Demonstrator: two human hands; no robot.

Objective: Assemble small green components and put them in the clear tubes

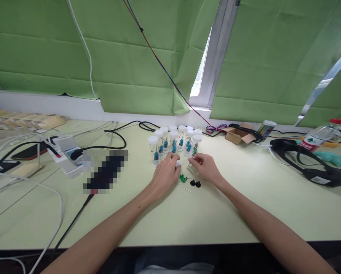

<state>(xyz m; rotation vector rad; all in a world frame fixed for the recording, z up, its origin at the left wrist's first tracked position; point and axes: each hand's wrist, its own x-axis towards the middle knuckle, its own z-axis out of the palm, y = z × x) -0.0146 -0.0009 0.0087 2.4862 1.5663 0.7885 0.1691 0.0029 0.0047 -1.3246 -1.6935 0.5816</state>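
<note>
My left hand [166, 170] is closed round what looks like a vial, most of it hidden by the fingers; its white end [178, 163] shows beside the thumb. Just right of it, the thumb and fingertips of my right hand [204, 166] pinch a thin metal pin [190, 164]. Below and between the hands lie a small green plastic part [183, 178], two black round pieces [195, 183] and a loose metal pin [188, 190]. Beyond the hands, several clear vials [154, 148] with white caps stand upright in a cluster, with small blue parts and thin pins inside.
On the left are a power strip [66, 156], a blurred-out dark device [106, 171] and tangled cables. A small cardboard box [239, 134], a canister [266, 129], a bottle with a red cap [320, 135] and a black headset [310, 163] are on the right.
</note>
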